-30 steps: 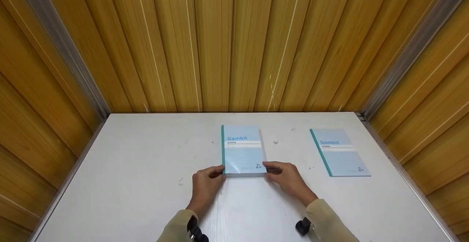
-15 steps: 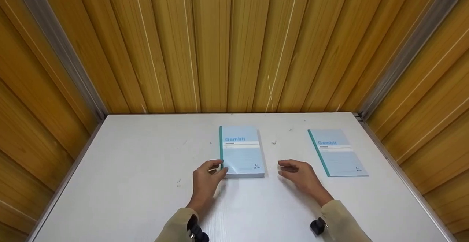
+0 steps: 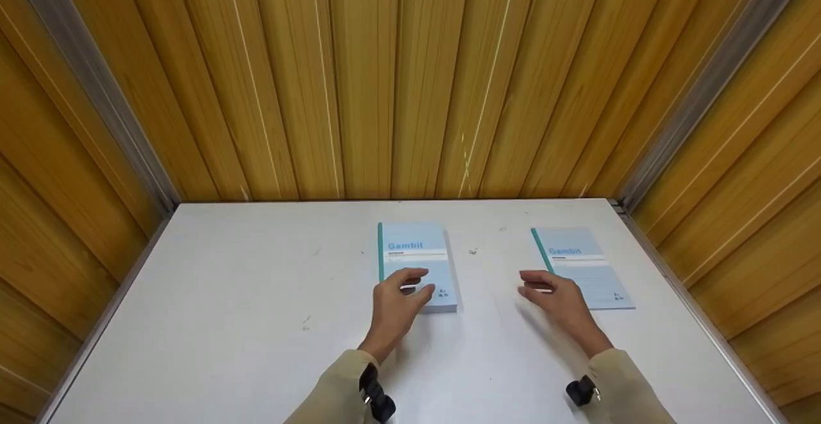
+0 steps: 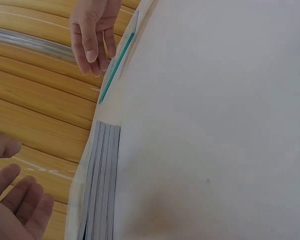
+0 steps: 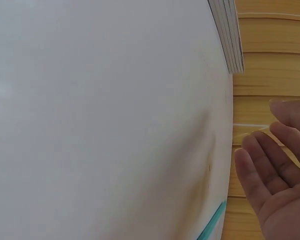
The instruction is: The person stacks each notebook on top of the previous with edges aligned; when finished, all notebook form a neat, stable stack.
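A stack of several light-blue notebooks [image 3: 414, 238] marked "Gambit", with a green spine, lies in the middle of the white table. Its layered page edges [image 4: 102, 185] show in the left wrist view. Over the lower part of the stack hovers my left hand [image 3: 397, 302], fingers loosely bent and nothing between them. A single matching notebook [image 3: 580, 263] lies flat to the right. My right hand [image 3: 561, 302] is raised at that notebook's left side, overlapping its lower left part in the head view. Thumb and fingers are apart there, holding nothing.
The white table [image 3: 256, 296] is bounded by yellow wood-look panels [image 3: 359, 77] at the back and sides. Grey metal posts [image 3: 90, 77] stand at the back corners. Each wrist wears a black strap device [image 3: 378, 398].
Both hands have let go of the stack. The right hand moved right to the single notebook; the left lifted and moved right over the stack. The head view shifted slightly.
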Tool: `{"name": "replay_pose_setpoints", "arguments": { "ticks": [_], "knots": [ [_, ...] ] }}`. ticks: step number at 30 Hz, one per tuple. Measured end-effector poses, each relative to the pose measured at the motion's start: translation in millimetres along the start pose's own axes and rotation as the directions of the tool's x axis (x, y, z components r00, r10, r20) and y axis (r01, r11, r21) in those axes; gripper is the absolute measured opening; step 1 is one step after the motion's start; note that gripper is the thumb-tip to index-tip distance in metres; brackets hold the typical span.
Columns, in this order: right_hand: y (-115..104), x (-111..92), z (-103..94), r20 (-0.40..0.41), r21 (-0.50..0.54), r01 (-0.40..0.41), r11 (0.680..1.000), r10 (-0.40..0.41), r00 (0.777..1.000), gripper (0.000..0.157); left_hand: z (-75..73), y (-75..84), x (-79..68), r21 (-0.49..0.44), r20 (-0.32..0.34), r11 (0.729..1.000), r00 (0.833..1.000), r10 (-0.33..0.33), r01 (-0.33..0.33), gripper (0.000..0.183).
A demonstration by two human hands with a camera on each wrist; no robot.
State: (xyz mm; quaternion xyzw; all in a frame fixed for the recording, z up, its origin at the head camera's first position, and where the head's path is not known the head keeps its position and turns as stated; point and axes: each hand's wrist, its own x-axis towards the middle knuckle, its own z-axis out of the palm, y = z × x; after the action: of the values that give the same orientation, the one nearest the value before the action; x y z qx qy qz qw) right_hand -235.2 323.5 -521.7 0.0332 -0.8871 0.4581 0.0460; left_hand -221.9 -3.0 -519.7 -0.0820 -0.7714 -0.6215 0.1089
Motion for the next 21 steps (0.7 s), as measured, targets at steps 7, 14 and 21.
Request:
{"name": "replay_pose_setpoints", "arguments": {
  "ticks": [7, 14, 21],
  "knots": [
    [15, -1, -29.9, -0.042, -0.037, -0.032, 0.999, 0.030, 0.999, 0.041, 33.9, 12.4, 6.6, -0.036, 0.052, 0.999, 0.999, -0.011, 0.013, 0.025],
    [34, -8, -57.6, -0.068, -0.058, -0.095, 0.994, 0.091, 0.994, 0.052, 66.7, 17.0, 12.8, -0.058, 0.126, 0.997, 0.991, -0.041, 0.048, 0.023],
    [54, -9, -80.2, -0.099, -0.033, -0.175, 0.984, 0.171, 0.980, 0.064, 102.1, 13.6, 17.2, -0.111, 0.151, 0.989, 0.985, -0.079, 0.097, 0.023]
  ]
}}
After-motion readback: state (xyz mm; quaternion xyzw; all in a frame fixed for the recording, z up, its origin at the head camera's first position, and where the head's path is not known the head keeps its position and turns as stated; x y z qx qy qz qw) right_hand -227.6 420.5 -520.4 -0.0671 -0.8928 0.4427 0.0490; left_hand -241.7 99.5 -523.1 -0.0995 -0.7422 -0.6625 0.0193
